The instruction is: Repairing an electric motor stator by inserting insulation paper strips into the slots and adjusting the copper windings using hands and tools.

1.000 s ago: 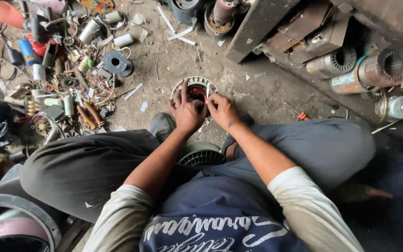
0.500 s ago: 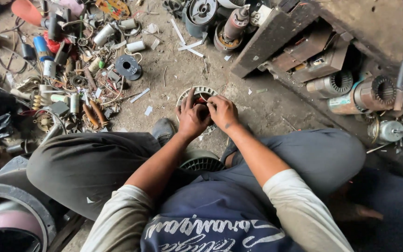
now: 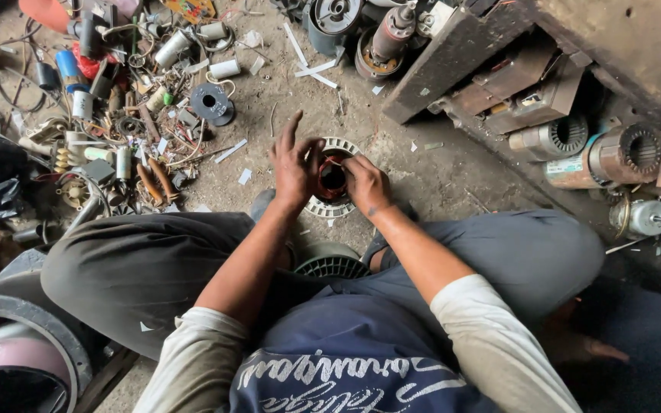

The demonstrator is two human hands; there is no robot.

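A round motor stator [image 3: 333,180] with pale slot paper and reddish copper winding sits on the dusty floor between my knees. My left hand [image 3: 294,164] rests on its left rim, thumb and fingers pressed at the winding, index finger raised. My right hand [image 3: 366,183] grips the right rim, fingertips tucked into the centre bore. Both forearms reach forward over my grey trousers. A ribbed grey fan cover [image 3: 333,261] lies just below the stator, partly hidden by my arms.
A heap of capacitors, wire and a black spool [image 3: 212,103] lies at the left. Motor rotors [image 3: 385,38] and stators [image 3: 636,153] lie by a wooden bench [image 3: 468,46] at the upper right. A large round housing [image 3: 17,359] sits at the lower left.
The view has tilted down, so the stator sits lower in frame. My left index finger has lifted; both hands stay on the stator.
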